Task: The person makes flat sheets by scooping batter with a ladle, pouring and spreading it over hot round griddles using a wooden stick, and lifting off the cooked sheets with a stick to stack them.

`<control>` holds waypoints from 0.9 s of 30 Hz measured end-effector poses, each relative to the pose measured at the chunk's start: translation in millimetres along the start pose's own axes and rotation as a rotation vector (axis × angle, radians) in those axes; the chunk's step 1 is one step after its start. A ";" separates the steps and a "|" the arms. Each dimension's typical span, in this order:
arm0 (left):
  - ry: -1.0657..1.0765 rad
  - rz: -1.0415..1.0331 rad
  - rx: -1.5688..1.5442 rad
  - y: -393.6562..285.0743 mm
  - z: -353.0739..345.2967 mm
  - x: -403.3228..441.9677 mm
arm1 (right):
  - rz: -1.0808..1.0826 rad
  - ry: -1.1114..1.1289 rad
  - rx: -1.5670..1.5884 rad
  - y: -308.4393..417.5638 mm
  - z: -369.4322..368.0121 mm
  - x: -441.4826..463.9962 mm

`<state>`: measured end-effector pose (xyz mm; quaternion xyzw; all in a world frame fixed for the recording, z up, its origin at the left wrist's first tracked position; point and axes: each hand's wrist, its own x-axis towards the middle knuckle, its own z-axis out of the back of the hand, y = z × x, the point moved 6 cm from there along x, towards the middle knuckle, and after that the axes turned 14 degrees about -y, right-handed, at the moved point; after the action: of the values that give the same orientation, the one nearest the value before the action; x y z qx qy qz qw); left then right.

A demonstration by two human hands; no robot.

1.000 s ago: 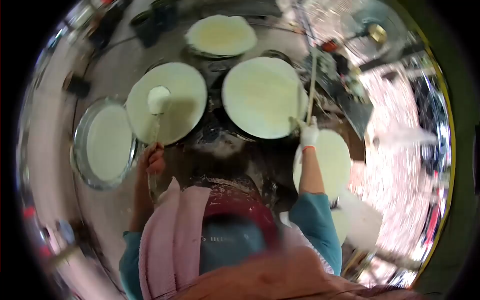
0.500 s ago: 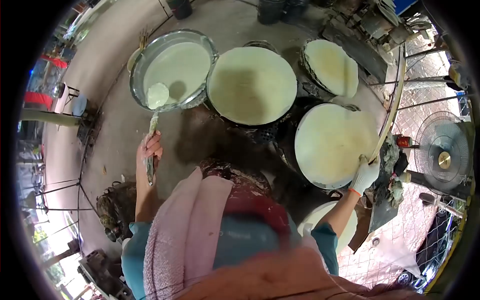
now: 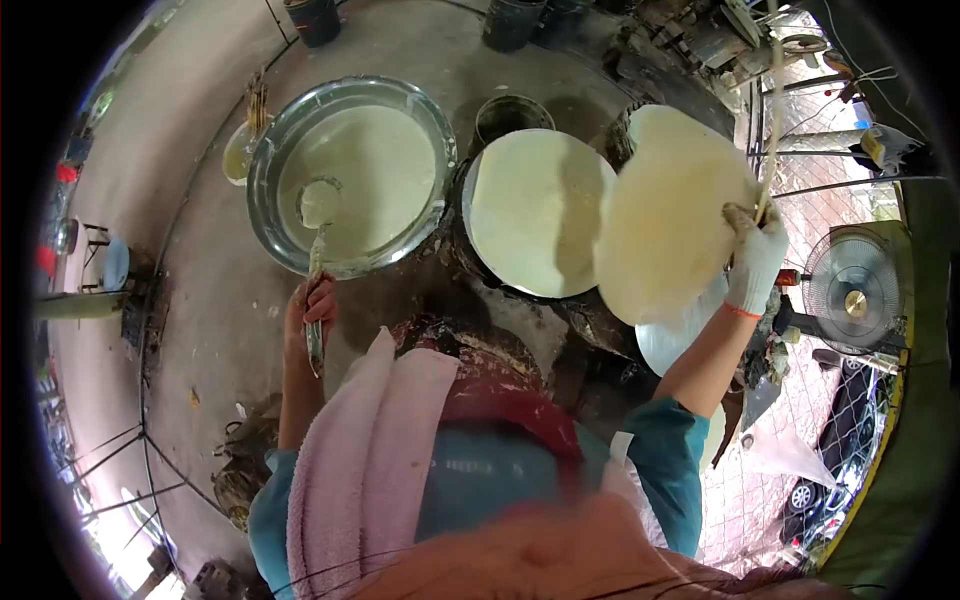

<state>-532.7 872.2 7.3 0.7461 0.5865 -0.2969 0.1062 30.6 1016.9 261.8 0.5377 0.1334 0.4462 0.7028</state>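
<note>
My left hand, bare, grips the handle of a ladle whose bowl rests in the pale batter of a wide metal basin. On the right, my white-gloved right hand closes round a long thin stick pointing away from me. Just left of that glove, a thin round pale sheet is raised, slightly blurred, over a round cooking surface. Whether the glove also pinches the sheet's edge, I cannot tell. Another round surface coated with pale batter lies between basin and sheet.
Behind the raised sheet, a further pale round partly shows. An open dark pot stands behind the middle round. A fan and wire fencing are at the right. Dark buckets stand at the back, and a small tub sits left of the basin.
The pale sheet has come up off the near right round and moved away from me. My right hand and stick have risen with it. The ladle bowl has lowered into the batter.
</note>
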 end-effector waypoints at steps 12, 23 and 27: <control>-0.106 -0.084 0.099 -37.2 -18.1 24.0 | -0.429 -0.039 0.326 -255.1 -96.5 -64.2; -0.099 -0.144 0.092 -33.3 -44.3 10.0 | -0.419 0.012 0.132 -298.1 -104.6 -123.4; -0.201 -0.127 0.131 -57.1 -17.5 26.5 | -0.172 -0.266 -0.770 -195.1 -89.4 -140.4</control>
<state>-577.1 919.1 17.2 0.6793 0.5982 -0.4140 0.0964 -14.2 961.0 15.5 0.2754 -0.0910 0.3297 0.8984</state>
